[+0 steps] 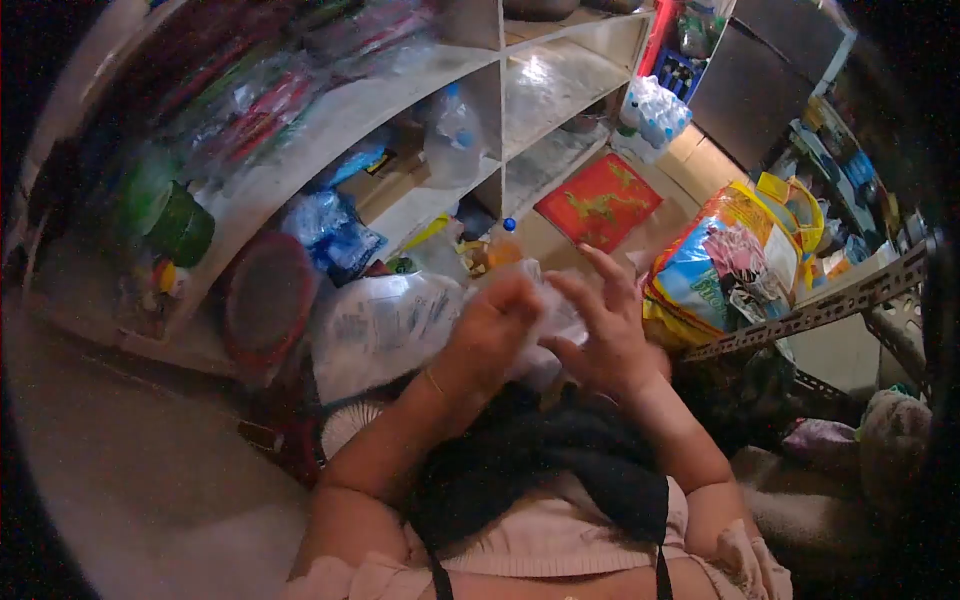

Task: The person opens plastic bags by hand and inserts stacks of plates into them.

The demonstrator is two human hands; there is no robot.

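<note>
My left hand is closed, its fingers curled and a little blurred, on what looks like a thin clear plastic bag. That plastic spreads between my two hands, crumpled and see-through. My right hand is close beside it, fingers spread and thumb apart; whether it touches the plastic is hard to tell. Under and left of my left forearm lies a large whitish plastic sack with faint print. A bottle with a blue cap stands just beyond my hands.
White shelving with plastic packs rises ahead and left. A red mat lies ahead. To the right are a yellow-and-blue bag and a perforated metal rail. A round red-rimmed thing stands at left.
</note>
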